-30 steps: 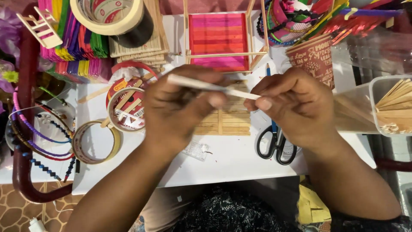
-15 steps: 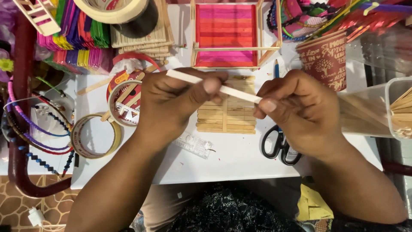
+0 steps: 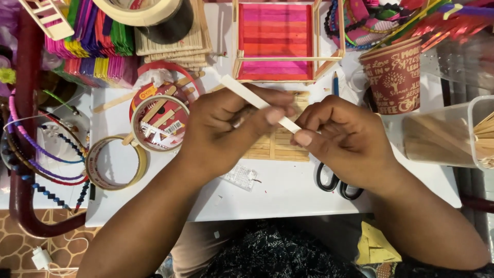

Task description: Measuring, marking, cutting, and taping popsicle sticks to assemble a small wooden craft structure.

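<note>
Both hands hold one pale wooden stick (image 3: 242, 91) above the white table (image 3: 288, 190). My left hand (image 3: 231, 128) grips its middle, thumb on top. The fingers of my right hand (image 3: 345, 139) pinch its lower right end. The stick slants from upper left to lower right. Beneath the hands lies a flat panel of plain craft sticks (image 3: 278, 146), partly hidden. Behind it stands a pink and orange stick frame (image 3: 277, 41).
Tape rolls (image 3: 114, 163) and a red-rimmed roll with sticks (image 3: 157, 123) lie at left, beside bead strings (image 3: 36, 154). Coloured stick stacks (image 3: 92, 41) sit at back left. A patterned paper cup (image 3: 395, 77), scissors (image 3: 334, 185) and a clear tub of sticks (image 3: 463, 134) are at right.
The stick has tilted steeper, its left end higher. My right hand moved left, closer to the left hand, sliding along the stick.
</note>
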